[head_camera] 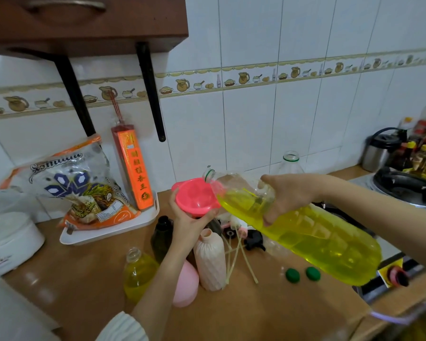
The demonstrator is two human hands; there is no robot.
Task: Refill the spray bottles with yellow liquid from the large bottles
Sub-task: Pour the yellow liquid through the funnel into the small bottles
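Note:
My right hand grips a large clear bottle of yellow liquid, tilted with its open mouth over a pink funnel. My left hand holds the funnel from below; what the funnel sits on is hidden behind that hand. Below stand a ribbed peach bottle, a dark bottle, a pink bottle and a small clear bottle holding yellow liquid. Spray heads with thin dip tubes lie on the wooden counter.
Two green caps lie on the counter. An empty large bottle stands by the tiled wall. A white tray holds a rice bag and an orange box. A pot and condiment bottles crowd the right; a white appliance sits left.

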